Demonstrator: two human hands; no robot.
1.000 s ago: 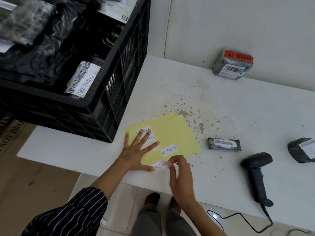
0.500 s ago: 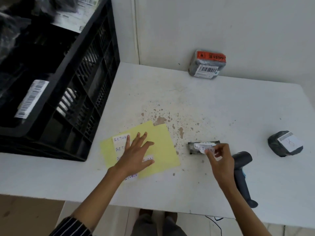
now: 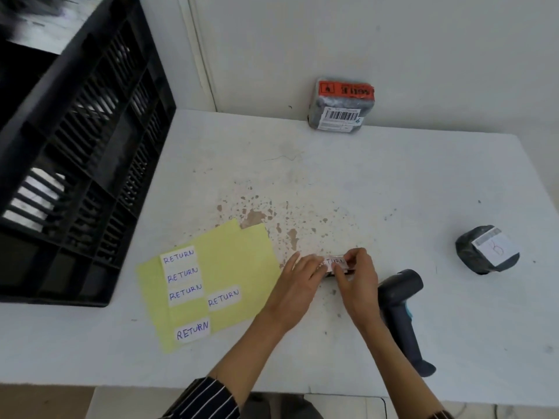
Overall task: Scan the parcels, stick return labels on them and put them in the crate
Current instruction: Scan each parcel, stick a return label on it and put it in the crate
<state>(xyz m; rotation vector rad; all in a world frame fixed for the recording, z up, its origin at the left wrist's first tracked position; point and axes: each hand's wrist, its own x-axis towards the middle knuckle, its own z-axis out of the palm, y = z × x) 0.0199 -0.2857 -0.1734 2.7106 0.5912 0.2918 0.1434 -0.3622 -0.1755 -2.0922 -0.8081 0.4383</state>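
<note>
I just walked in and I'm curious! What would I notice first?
In the middle, the left hand and right hand press a RETURN label onto a small parcel. Left of them lies a yellow sheet with five more labels, beside a big black crate.

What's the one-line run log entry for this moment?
step: labelling | left hand presses, right hand pinches return label on parcel | scanner idle
</note>
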